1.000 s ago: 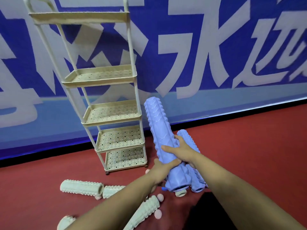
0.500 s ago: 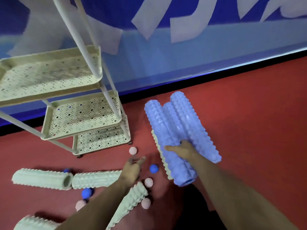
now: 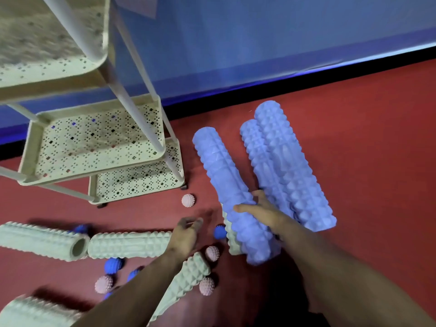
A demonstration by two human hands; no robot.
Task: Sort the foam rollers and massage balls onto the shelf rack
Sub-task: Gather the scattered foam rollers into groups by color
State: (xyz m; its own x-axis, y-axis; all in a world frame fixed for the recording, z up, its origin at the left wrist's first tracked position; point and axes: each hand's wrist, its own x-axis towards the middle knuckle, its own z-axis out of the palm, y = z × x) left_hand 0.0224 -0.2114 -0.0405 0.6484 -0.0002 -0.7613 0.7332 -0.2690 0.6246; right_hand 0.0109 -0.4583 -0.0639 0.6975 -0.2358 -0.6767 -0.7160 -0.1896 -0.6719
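Three blue foam rollers lie on the red floor right of the cream shelf rack (image 3: 94,142). My right hand (image 3: 262,211) grips the left blue roller (image 3: 221,180), thumb over its top; the other two blue rollers (image 3: 295,171) lie side by side just right of that hand. My left hand (image 3: 186,232) hovers with loose fingers over the floor and holds nothing, near the end of a pale green roller (image 3: 127,244). A pink spiky ball (image 3: 188,200) and a blue ball (image 3: 220,231) lie close to it.
More green rollers lie at left (image 3: 42,241), under my left forearm (image 3: 186,279) and beneath the held blue roller (image 3: 232,241). Several pink and blue balls are scattered among them (image 3: 104,284). A blue banner wall (image 3: 259,43) runs behind the rack.
My view has dropped toward the floor. My left hand let go of the blue roller and moved left. The held roller came down and now sits apart from the other two.
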